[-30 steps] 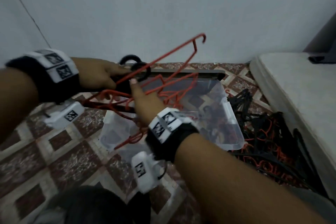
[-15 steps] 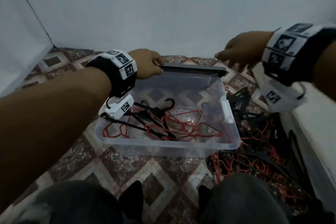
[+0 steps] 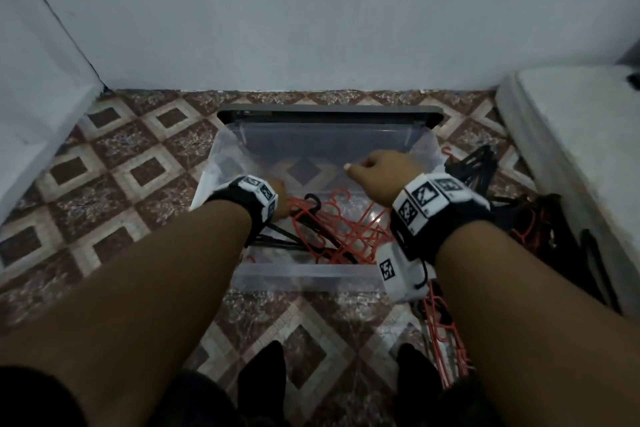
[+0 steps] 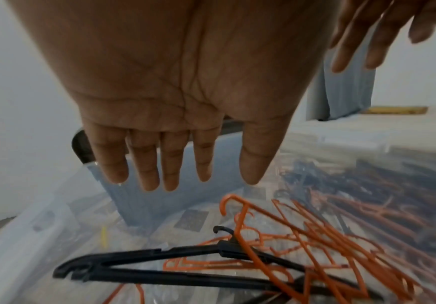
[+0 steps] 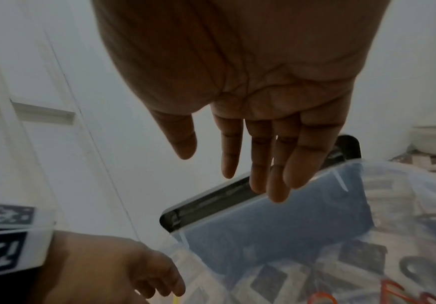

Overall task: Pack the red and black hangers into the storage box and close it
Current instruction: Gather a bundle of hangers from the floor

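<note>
A clear plastic storage box [image 3: 304, 276] stands open on the tiled floor. In it lie red hangers [image 3: 346, 229] [image 4: 302, 246] and a black hanger [image 3: 277, 239] [image 4: 159, 267]. The dark-rimmed lid [image 3: 329, 113] [image 5: 237, 195] leans upright behind the box against the wall. My left hand [image 3: 277, 191] [image 4: 185, 181] hovers over the box's left part with straight fingers and holds nothing. Over the middle of the box is my right hand [image 3: 377, 170] [image 5: 237, 168], also open and empty, its fingers pointing toward the lid.
A tangled pile of black and red hangers [image 3: 519, 215] lies on the floor right of the box. Beyond it, a white mattress [image 3: 571, 149] runs along the right side. A wall stands close behind the lid, and a white panel [image 3: 41, 87] borders the left.
One second ago both hands held red hangers above the box; those now lie inside. Since half a second ago the right hand came down from the upper right, and both hands now hover over the box.
</note>
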{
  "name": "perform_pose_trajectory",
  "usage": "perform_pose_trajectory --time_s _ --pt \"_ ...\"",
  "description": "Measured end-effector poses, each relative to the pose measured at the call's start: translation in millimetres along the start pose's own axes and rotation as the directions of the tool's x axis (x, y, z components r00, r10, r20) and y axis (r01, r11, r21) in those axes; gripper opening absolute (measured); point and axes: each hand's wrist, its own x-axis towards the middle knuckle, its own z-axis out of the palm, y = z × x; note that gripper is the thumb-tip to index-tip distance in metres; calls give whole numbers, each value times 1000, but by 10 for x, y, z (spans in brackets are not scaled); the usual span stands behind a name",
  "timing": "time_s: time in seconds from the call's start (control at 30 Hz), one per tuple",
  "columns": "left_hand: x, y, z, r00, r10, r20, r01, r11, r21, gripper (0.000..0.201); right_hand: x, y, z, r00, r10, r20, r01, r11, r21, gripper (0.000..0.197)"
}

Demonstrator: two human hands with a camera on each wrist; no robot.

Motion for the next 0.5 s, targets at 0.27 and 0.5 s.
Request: perform_pose_trajectory --time_s 0.27,0.5 --pt "481 6 431 987 -65 144 38 982 183 59 186 195 2 998 -51 -40 54 995 79 47" --pt "640 356 503 992 -69 -103 59 994 -96 45 225 429 -95 1000 -28 -14 29 994 106 43"
